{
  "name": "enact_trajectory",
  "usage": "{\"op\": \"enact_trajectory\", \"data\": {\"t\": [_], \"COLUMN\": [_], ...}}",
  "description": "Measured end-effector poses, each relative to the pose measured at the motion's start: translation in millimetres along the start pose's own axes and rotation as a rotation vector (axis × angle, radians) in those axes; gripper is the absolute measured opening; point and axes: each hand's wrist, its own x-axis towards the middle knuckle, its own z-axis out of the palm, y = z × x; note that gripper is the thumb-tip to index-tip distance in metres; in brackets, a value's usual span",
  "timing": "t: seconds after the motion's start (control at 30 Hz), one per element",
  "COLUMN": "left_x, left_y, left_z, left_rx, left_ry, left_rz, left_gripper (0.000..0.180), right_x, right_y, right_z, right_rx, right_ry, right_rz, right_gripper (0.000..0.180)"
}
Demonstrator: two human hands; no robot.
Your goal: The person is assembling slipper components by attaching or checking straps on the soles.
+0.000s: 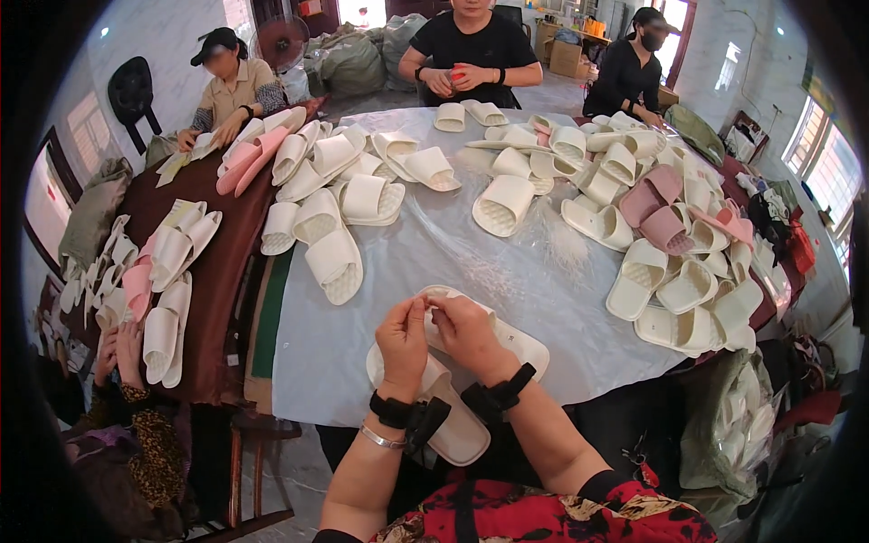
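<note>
My left hand [404, 342] and my right hand [470, 337] meet above the near edge of the table, thumbs and fingertips pinched together. Whatever lies between the fingertips is too small to make out. Beneath them are cream slippers: one slipper [462, 430] slants toward me past the table edge, under my wrists, and another slipper [529, 351] lies to the right with its end showing. My hands and wrists cover much of both. Beyond my fingers, thin clear plastic strands [480, 267] are spread over the pale table cover [389, 271], with a second whitish bundle of strands [559, 244] to their right.
Piles of cream slippers flank me left [339, 262] and right [638, 281], with dusty-pink slippers [656, 204] among the right ones. A brown-covered table [213, 335] with more slippers adjoins on the left. Co-workers sit around; one's hands [127, 348] reach in at left. A bag [733, 425] stands at lower right.
</note>
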Motion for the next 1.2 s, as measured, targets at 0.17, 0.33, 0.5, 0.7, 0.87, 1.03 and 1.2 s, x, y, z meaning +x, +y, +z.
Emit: {"op": "enact_trajectory", "data": {"t": [0.17, 0.33, 0.5, 0.7, 0.87, 1.03, 1.2], "left_x": [2.9, 3.7, 0.7, -2.9, -1.7, -0.2, -0.9], "left_y": [3.8, 1.0, 0.3, -8.5, -5.9, -9.1, -8.1], "left_z": [-4.2, -0.1, -2.5, 7.4, -4.4, 6.4, 7.6], "left_rx": [0.33, 0.244, 0.232, 0.019, 0.023, 0.039, 0.077], "left_ry": [-0.045, -0.043, -0.117, -0.132, -0.118, -0.169, -0.17], "left_rz": [0.092, 0.132, 0.061, -0.048, -0.073, 0.009, 0.07], "left_gripper": [0.021, 0.018, 0.016, 0.01, 0.01, 0.009, 0.008], "right_x": [-3.8, -2.1, 3.0, -2.2, 1.6, 0.0, -3.4], "right_y": [1.6, -2.2, -9.9, -0.3, 0.8, 2.7, 5.0], "right_z": [-10.1, -14.2, -18.8, -27.1, -18.0, -27.3, -28.6], "right_rx": [0.023, 0.022, -0.009, -0.089, 0.004, -0.025, -0.045], "right_ry": [0.134, 0.151, 0.144, 0.15, 0.178, 0.195, 0.178], "right_rz": [0.091, 0.074, -0.04, -0.051, -0.12, -0.124, -0.134], "right_gripper": [0.007, 0.007, 0.008, 0.008, 0.008, 0.009, 0.011]}}
